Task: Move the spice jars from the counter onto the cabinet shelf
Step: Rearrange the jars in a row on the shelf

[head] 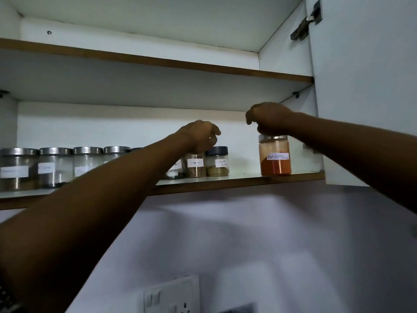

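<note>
while the left hand (199,136) hid a brown-spice jar (195,164) lid under curled fingers, the right hand (269,119) gripped the red chilli jar (274,158), orange-red powder, standing on the cabinet shelf (243,180).
</note>
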A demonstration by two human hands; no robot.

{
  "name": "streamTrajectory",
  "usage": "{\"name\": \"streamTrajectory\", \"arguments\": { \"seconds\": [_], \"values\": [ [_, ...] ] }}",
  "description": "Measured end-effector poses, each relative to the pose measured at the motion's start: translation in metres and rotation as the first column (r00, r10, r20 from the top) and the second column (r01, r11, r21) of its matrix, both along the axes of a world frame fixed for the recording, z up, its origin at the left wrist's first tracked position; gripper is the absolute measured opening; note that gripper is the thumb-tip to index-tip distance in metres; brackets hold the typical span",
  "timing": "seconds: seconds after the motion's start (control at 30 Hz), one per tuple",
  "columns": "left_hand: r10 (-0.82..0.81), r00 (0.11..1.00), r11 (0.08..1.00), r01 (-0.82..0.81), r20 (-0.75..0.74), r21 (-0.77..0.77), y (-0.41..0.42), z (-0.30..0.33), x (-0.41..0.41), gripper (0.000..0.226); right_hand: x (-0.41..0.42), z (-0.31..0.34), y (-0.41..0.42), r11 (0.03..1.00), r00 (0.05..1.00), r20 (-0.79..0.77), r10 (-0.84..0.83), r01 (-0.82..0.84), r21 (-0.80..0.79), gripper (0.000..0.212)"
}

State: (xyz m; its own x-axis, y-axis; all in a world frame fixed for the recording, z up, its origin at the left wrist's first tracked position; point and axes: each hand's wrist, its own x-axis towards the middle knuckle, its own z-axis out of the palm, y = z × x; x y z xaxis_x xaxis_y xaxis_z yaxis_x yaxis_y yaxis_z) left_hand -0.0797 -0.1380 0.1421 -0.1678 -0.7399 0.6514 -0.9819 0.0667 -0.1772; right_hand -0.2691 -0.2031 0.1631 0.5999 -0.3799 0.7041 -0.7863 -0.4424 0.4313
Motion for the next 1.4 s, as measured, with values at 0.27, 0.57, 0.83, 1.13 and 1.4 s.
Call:
{"name": "streamTrajectory", "arguments": {
  "seconds": [0.27,0.57,0.83,1.13,1.4],
  "values": [
    [-0.032,0.999,0.998,0.032,0.004,0.046,-0.017,0.002,-0.066,0.045,-0.058,-0.011,-0.017,0.956,0.994,0.109,-0.012,-0.020,0.293,0.048],
    [-0.042,0.987,0.994,0.057,-0.158,0.091,-0.067,-0.017,-0.132,0.047,-0.085,-0.046,-0.074,0.940,0.969,0.146,0.199,-0.231,0.250,0.053],
    [0.074,0.987,0.997,-0.076,-0.145,-0.004,-0.091,-0.025,-0.140,0.044,-0.075,-0.059,-0.105,0.898,0.891,0.245,0.383,-0.421,0.126,0.051],
    [0.118,0.983,0.993,-0.120,-0.138,0.000,-0.119,-0.026,-0.118,0.065,-0.049,-0.062,-0.132,0.891,0.881,0.274,0.385,-0.432,0.137,0.055],
    [0.158,0.982,0.987,-0.161,-0.099,-0.019,-0.157,-0.028,-0.089,0.066,-0.015,-0.066,-0.170,0.897,0.883,0.299,0.361,-0.417,0.147,0.054]
  ]
}}
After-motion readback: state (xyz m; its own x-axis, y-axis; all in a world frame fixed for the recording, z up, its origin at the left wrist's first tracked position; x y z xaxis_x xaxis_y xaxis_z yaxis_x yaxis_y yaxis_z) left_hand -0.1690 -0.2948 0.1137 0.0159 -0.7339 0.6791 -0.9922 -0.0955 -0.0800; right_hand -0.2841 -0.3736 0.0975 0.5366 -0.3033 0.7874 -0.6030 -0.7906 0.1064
